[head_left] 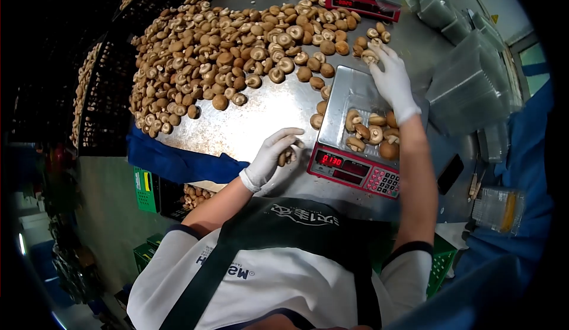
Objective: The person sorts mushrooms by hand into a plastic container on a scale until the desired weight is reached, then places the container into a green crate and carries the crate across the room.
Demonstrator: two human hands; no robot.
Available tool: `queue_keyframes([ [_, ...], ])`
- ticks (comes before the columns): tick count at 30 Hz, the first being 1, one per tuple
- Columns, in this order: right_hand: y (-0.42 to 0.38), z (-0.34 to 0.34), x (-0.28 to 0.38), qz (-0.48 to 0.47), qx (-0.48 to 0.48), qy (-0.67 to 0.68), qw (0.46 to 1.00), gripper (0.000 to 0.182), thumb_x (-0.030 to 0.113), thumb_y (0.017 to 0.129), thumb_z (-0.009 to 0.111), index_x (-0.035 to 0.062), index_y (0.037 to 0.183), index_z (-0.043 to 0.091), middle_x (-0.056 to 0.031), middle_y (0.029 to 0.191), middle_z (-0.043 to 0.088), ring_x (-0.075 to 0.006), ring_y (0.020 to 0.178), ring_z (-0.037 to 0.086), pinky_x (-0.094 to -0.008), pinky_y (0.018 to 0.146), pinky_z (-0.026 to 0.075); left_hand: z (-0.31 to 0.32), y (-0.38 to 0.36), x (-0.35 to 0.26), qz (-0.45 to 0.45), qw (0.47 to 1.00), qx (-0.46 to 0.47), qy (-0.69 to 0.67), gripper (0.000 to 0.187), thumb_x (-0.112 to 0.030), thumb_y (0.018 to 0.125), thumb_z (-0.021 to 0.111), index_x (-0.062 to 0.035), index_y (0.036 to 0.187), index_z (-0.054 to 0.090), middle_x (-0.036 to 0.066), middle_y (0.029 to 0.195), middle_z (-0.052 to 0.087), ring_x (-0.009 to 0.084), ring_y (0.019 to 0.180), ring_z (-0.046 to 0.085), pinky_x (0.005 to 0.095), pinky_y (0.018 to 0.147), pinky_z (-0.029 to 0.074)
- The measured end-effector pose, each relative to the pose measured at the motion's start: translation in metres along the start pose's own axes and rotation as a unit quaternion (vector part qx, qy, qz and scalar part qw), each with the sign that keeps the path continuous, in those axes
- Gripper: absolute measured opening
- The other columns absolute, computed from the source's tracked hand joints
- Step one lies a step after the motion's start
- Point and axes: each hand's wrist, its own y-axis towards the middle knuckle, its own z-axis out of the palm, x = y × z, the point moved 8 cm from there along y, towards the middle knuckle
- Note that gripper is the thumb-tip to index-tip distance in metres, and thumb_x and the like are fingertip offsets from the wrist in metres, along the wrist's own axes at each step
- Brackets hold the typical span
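Note:
My left hand (269, 161), in a white glove, is curled around a mushroom (287, 157) above the metal table, left of the scale. My right hand (391, 81), gloved too, reaches past the far side of the scale, its fingers closed on a mushroom (370, 56) beside a few loose ones. The red digital scale (338, 168) reads 0.130. On its steel plate (349, 87) sits a clear plastic tray (367, 150) holding several brown mushrooms (375, 134), partly hidden by my right forearm.
A large mushroom heap (207, 57) covers the table's far left. Behind stands a second red scale (361, 4). Stacked clear trays (468, 81) are on the right, near a dark phone (450, 174). Black crates (106, 93) stand left; a blue cloth (178, 155) lies along the table edge.

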Motion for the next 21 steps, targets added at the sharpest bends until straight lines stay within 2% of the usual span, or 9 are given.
queue_keyframes([
  [2, 0.018, 0.043, -0.044, 0.087, 0.129, -0.116, 0.981, 0.043, 0.024, 0.089, 0.061, 0.0157, 0.131, 0.060, -0.0111, 0.135, 0.056, -0.0312, 0.125, 0.050, -0.0405, 0.104, 0.043, -0.026, -0.016, -0.001, 0.007, 0.999, -0.038, -0.009, 0.034, -0.021, 0.100, 0.051, -0.0046, 0.128, 0.058, 0.006, 0.100, 0.065, 0.0073, 0.072, 0.055, 0.0174, 0.060, 0.040],
  [5, 0.022, 0.056, -0.063, 0.111, 0.208, -0.149, 0.960, 0.044, 0.027, 0.088, 0.062, 0.0146, 0.130, 0.061, -0.0110, 0.136, 0.056, -0.0316, 0.126, 0.050, -0.0405, 0.104, 0.043, -0.076, -0.044, 0.005, 0.020, 0.991, -0.119, -0.052, 0.034, -0.020, 0.100, 0.052, -0.0048, 0.130, 0.057, 0.003, 0.100, 0.066, 0.0048, 0.071, 0.055, 0.0162, 0.058, 0.039],
  [8, 0.021, 0.015, -0.043, 0.006, 0.060, -0.056, 0.997, 0.039, 0.023, 0.089, 0.061, 0.0122, 0.126, 0.063, -0.0131, 0.128, 0.059, -0.0318, 0.120, 0.054, -0.0384, 0.101, 0.045, -0.139, -0.093, 0.013, 0.023, 0.971, -0.236, -0.044, 0.034, -0.023, 0.097, 0.057, -0.0050, 0.126, 0.059, 0.003, 0.097, 0.066, 0.0068, 0.070, 0.055, 0.0191, 0.061, 0.041],
  [10, 0.006, -0.027, -0.019, 0.023, 0.082, 0.054, 0.995, 0.033, 0.020, 0.089, 0.061, 0.0082, 0.119, 0.066, -0.0148, 0.115, 0.063, -0.0304, 0.107, 0.061, -0.0356, 0.094, 0.047, -0.192, -0.140, 0.014, 0.014, 0.945, -0.320, 0.066, 0.029, -0.023, 0.096, 0.059, -0.0053, 0.119, 0.063, 0.000, 0.091, 0.065, 0.0067, 0.070, 0.055, 0.0198, 0.062, 0.041],
  [12, -0.023, -0.043, -0.029, 0.096, 0.167, 0.085, 0.978, 0.026, 0.016, 0.088, 0.064, 0.0058, 0.112, 0.066, -0.0144, 0.106, 0.063, -0.0294, 0.095, 0.063, -0.0340, 0.087, 0.048, -0.266, -0.201, 0.049, 0.012, 0.888, -0.452, 0.086, 0.020, -0.020, 0.095, 0.060, -0.0058, 0.108, 0.068, -0.002, 0.085, 0.064, 0.0054, 0.070, 0.054, 0.0202, 0.061, 0.041],
  [16, -0.072, -0.064, -0.008, 0.168, 0.226, -0.007, 0.959, 0.021, 0.008, 0.083, 0.069, 0.0052, 0.103, 0.066, -0.0129, 0.104, 0.062, -0.0282, 0.093, 0.063, -0.0334, 0.084, 0.049, -0.443, -0.338, 0.169, -0.032, 0.755, -0.601, 0.259, 0.018, -0.022, 0.093, 0.066, -0.0041, 0.093, 0.069, -0.002, 0.080, 0.063, 0.0056, 0.069, 0.053, 0.0209, 0.064, 0.043],
  [18, -0.087, -0.062, -0.001, 0.147, 0.216, -0.003, 0.965, 0.020, 0.006, 0.082, 0.069, 0.0054, 0.102, 0.066, -0.0131, 0.104, 0.062, -0.0285, 0.096, 0.063, -0.0334, 0.085, 0.049, -0.482, -0.379, 0.211, -0.103, 0.727, -0.639, 0.228, 0.027, -0.027, 0.089, 0.071, -0.0030, 0.102, 0.069, 0.006, 0.088, 0.068, 0.0169, 0.079, 0.061, 0.0309, 0.075, 0.050],
  [20, -0.088, -0.056, 0.002, 0.080, 0.188, 0.011, 0.979, 0.021, 0.003, 0.083, 0.068, 0.0057, 0.104, 0.067, -0.0132, 0.105, 0.062, -0.0290, 0.099, 0.062, -0.0336, 0.088, 0.048, -0.406, -0.356, 0.126, -0.121, 0.530, -0.658, 0.521, 0.036, -0.030, 0.086, 0.072, -0.0037, 0.111, 0.068, 0.016, 0.106, 0.067, 0.0295, 0.099, 0.063, 0.0402, 0.089, 0.050],
  [21, -0.090, -0.059, 0.007, 0.042, 0.170, -0.017, 0.984, 0.023, 0.001, 0.084, 0.065, 0.0045, 0.107, 0.066, -0.0130, 0.107, 0.062, -0.0287, 0.102, 0.061, -0.0334, 0.091, 0.047, -0.389, -0.339, 0.100, -0.075, 0.554, -0.651, 0.514, 0.042, -0.030, 0.085, 0.071, -0.0039, 0.117, 0.066, 0.022, 0.121, 0.061, 0.0380, 0.116, 0.056, 0.0457, 0.101, 0.044],
])
